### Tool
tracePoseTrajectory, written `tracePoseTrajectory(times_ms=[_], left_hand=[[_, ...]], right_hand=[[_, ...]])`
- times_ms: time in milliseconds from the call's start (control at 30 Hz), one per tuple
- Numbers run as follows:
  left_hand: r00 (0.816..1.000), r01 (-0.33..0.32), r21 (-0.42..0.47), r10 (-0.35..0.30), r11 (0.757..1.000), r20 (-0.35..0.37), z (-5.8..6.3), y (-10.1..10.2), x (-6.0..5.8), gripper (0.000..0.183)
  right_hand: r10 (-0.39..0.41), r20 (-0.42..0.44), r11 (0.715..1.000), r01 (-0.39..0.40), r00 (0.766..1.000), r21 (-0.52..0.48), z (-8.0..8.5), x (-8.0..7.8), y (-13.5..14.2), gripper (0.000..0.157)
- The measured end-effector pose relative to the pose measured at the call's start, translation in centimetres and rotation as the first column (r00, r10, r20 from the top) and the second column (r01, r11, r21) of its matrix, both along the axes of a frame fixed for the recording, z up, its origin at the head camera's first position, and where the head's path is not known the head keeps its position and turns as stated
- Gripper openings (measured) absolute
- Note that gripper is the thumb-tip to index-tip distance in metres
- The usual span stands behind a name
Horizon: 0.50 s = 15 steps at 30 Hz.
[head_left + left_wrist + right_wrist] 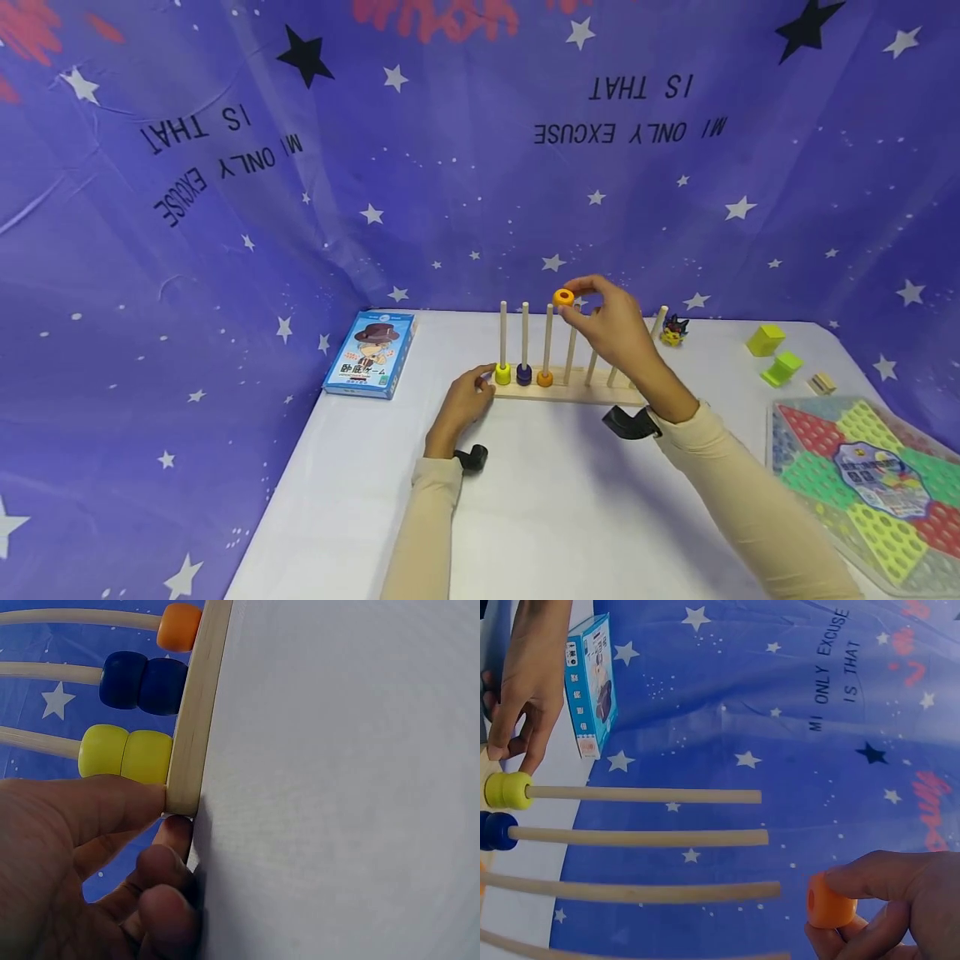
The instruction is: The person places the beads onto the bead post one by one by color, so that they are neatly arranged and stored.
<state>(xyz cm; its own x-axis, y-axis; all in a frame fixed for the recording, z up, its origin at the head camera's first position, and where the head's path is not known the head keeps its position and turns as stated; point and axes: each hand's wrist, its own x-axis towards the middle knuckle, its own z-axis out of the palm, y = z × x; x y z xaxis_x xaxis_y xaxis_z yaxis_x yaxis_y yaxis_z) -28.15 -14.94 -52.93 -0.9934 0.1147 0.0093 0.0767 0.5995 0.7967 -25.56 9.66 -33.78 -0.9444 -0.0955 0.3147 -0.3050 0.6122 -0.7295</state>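
A wooden peg rack (570, 394) with several upright rods stands on the white table. Two yellow beads (147, 756) sit low on the leftmost rod, two dark blue beads (142, 682) on the rod beside it, and one orange bead (180, 628) on the third. At the rack's left end, my left hand (467, 400) grips the base between thumb and fingers. My right hand (619, 332) pinches another orange bead (834, 906) by its sides, just above and beyond the tip of the third rod. The bead's hole faces the rod end in the right wrist view.
A blue game box (371, 354) lies at the back left. Beyond the rack's right end is a small dark-and-yellow figure (674, 331). Green blocks (766, 340), a small wooden piece (822, 383) and a colourful board in clear packaging (847, 492) lie at the right.
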Motion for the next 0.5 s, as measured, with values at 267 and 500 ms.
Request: tracePoseTrajectory(times_ms=[267, 500], left_hand=[[0.999, 0.014, -0.015, -0.014, 1.000, -0.028, 0.1, 0.1, 0.1, 0.042], [0.999, 0.004, -0.023, -0.004, 1.000, -0.032, 0.1, -0.1, 0.1, 0.043]], right_hand=[[0.023, 0.019, 0.999, -0.024, 1.000, 0.027, -0.7, -1.2, -1.0, 0.036], [0.020, 0.028, 0.998, -0.022, 0.999, 0.054, -1.0, -1.4, -1.3, 0.042]])
